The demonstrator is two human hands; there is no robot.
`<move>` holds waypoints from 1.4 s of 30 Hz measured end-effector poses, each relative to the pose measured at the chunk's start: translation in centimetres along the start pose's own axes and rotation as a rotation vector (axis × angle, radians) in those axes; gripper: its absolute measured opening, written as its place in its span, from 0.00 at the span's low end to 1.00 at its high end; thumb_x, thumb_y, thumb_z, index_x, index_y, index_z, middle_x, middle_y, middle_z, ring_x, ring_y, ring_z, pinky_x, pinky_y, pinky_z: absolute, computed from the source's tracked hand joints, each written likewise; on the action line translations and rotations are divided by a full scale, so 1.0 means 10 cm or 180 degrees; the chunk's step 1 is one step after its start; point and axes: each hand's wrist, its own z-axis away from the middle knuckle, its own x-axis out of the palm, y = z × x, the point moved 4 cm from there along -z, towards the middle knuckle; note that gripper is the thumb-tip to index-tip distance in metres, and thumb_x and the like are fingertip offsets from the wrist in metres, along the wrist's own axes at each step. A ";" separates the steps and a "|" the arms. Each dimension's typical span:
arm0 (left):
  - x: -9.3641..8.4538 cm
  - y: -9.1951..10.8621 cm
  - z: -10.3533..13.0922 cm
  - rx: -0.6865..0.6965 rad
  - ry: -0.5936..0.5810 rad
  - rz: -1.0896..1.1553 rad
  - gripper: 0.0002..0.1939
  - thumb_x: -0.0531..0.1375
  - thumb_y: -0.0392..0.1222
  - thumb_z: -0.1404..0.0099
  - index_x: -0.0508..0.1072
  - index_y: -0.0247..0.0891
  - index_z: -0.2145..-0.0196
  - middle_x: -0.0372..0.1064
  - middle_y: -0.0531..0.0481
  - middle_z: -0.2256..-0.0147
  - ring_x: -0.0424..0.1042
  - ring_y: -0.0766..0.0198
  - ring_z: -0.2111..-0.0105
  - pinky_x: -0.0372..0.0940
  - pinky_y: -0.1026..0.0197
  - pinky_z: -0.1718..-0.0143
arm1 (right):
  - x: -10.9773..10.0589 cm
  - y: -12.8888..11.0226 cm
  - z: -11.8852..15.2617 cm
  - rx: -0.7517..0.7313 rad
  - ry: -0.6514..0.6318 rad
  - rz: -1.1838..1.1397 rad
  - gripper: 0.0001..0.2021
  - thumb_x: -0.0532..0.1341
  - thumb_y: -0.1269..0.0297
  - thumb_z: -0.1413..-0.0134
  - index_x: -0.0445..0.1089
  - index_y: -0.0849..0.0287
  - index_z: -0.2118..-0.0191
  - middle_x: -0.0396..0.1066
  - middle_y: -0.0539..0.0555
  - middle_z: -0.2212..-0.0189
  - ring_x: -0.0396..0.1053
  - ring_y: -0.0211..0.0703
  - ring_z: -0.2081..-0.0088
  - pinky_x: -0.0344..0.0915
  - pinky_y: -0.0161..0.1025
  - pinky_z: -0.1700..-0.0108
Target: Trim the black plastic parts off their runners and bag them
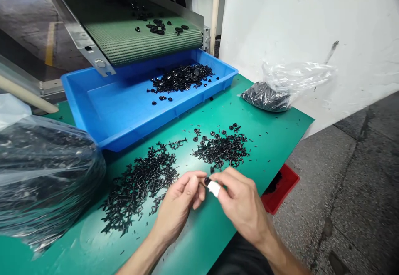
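Note:
My right hand (241, 202) pinches a small round black plastic part (207, 181) between forefinger and thumb; white tape wraps that thumb. Close against it from the left, my left hand (183, 194) has its fingers bent together, their tips touching or nearly touching the part. Whatever the left fingers grip is hidden. Both hands hover over the green tabletop (199, 229). A pile of black branched plastic pieces (140, 187) spreads to the left of my hands. Just beyond them lies a second pile of black round-headed pieces with stems (222, 148).
A blue tray (124, 137) holding black parts stands below a green conveyor belt (140, 44). Clear bags of black parts sit at left (46, 171) and back right (268, 96). Beyond the table's right edge, a red bin (285, 194) stands lower. A white panel (296, 25) rises behind.

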 end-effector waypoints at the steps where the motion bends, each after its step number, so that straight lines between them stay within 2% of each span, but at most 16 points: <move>1: -0.01 -0.02 0.00 -0.0037 -0.0042 -0.0110 0.13 0.62 0.48 0.37 0.76 0.36 0.60 0.67 0.53 0.77 0.58 0.70 0.79 0.53 0.65 0.76 | 0.03 -0.04 0.01 -0.0022 -0.0062 -0.0041 0.12 0.54 0.74 0.41 0.73 0.54 0.59 0.71 0.50 0.67 0.69 0.38 0.65 0.63 0.35 0.63; 4: -0.04 -0.04 -0.01 -0.0095 -0.0113 -0.0199 0.11 0.66 0.44 0.40 0.77 0.38 0.60 0.67 0.54 0.76 0.59 0.70 0.78 0.54 0.65 0.75 | 0.06 -0.09 0.02 -0.0106 -0.0203 -0.0058 0.16 0.51 0.75 0.42 0.72 0.53 0.56 0.70 0.51 0.65 0.69 0.39 0.65 0.64 0.36 0.61; 7: -0.04 -0.02 -0.02 -0.0035 -0.0078 -0.0027 0.11 0.65 0.41 0.39 0.77 0.39 0.58 0.72 0.50 0.69 0.63 0.69 0.74 0.57 0.65 0.72 | 0.02 -0.10 0.03 -0.0246 -0.0394 0.0056 0.23 0.47 0.79 0.46 0.66 0.54 0.48 0.69 0.54 0.60 0.69 0.42 0.60 0.66 0.38 0.58; 9: -0.04 -0.01 -0.03 -0.0006 -0.0001 0.0085 0.10 0.66 0.39 0.40 0.78 0.39 0.59 0.74 0.48 0.65 0.65 0.68 0.71 0.59 0.65 0.70 | -0.01 -0.09 0.06 -0.0275 -0.0353 0.0215 0.26 0.46 0.80 0.48 0.62 0.57 0.45 0.70 0.56 0.59 0.70 0.43 0.60 0.67 0.39 0.58; 13: -0.03 0.01 -0.03 -0.0006 0.0029 0.0227 0.06 0.67 0.37 0.42 0.78 0.37 0.65 0.75 0.47 0.63 0.68 0.67 0.70 0.62 0.64 0.68 | -0.02 -0.05 0.13 -0.0077 -0.0234 0.0461 0.20 0.45 0.78 0.45 0.65 0.58 0.51 0.72 0.53 0.69 0.70 0.42 0.69 0.66 0.37 0.67; 16: -0.03 0.01 -0.02 -0.0053 0.0047 0.0399 0.05 0.68 0.37 0.43 0.78 0.37 0.67 0.76 0.47 0.64 0.69 0.66 0.69 0.62 0.66 0.68 | 0.03 -0.04 0.17 -0.0079 -0.0372 0.0476 0.17 0.45 0.78 0.44 0.67 0.57 0.57 0.72 0.55 0.66 0.71 0.45 0.63 0.66 0.39 0.62; 21: -0.05 0.01 -0.02 -0.0105 0.0212 0.0652 0.08 0.68 0.37 0.43 0.78 0.40 0.64 0.76 0.50 0.63 0.65 0.73 0.73 0.61 0.69 0.70 | 0.03 -0.02 0.17 -0.0043 -0.0428 0.0476 0.20 0.45 0.80 0.46 0.67 0.57 0.54 0.72 0.56 0.63 0.71 0.46 0.59 0.66 0.41 0.59; 24: -0.06 0.00 -0.03 -0.0169 0.0305 0.0539 0.10 0.69 0.38 0.44 0.79 0.39 0.62 0.75 0.47 0.61 0.67 0.70 0.69 0.63 0.68 0.68 | 0.02 -0.03 0.17 -0.0050 -0.0416 0.0453 0.21 0.46 0.80 0.47 0.68 0.57 0.54 0.72 0.55 0.62 0.71 0.46 0.59 0.66 0.40 0.58; 28: -0.06 0.01 -0.02 -0.0145 0.0362 0.0445 0.09 0.70 0.38 0.46 0.79 0.37 0.65 0.74 0.47 0.57 0.72 0.66 0.64 0.66 0.66 0.62 | 0.03 -0.07 0.20 -0.0060 -0.0420 0.0548 0.21 0.47 0.81 0.48 0.68 0.56 0.53 0.71 0.54 0.63 0.71 0.46 0.61 0.65 0.40 0.61; 30: -0.05 0.01 -0.02 -0.0108 0.0371 0.0496 0.09 0.70 0.37 0.46 0.78 0.38 0.66 0.73 0.49 0.58 0.73 0.64 0.62 0.67 0.66 0.61 | 0.04 -0.08 0.22 -0.0089 -0.0411 0.0623 0.21 0.47 0.80 0.47 0.67 0.56 0.52 0.71 0.54 0.64 0.71 0.46 0.63 0.64 0.40 0.63; 36: -0.02 0.01 -0.03 -0.0051 0.0253 0.0577 0.05 0.68 0.38 0.43 0.76 0.39 0.67 0.74 0.51 0.64 0.72 0.68 0.67 0.67 0.66 0.62 | 0.09 -0.12 0.20 -0.0135 -0.0285 0.0831 0.19 0.47 0.79 0.44 0.68 0.57 0.53 0.71 0.54 0.66 0.71 0.47 0.66 0.63 0.40 0.66; 42: -0.06 -0.03 -0.02 0.0041 0.0490 0.0261 0.10 0.69 0.41 0.45 0.79 0.38 0.64 0.74 0.48 0.64 0.68 0.67 0.70 0.66 0.65 0.64 | 0.15 -0.14 0.16 -0.0194 -0.0141 0.1035 0.19 0.47 0.78 0.43 0.67 0.58 0.51 0.72 0.55 0.66 0.71 0.47 0.67 0.63 0.39 0.67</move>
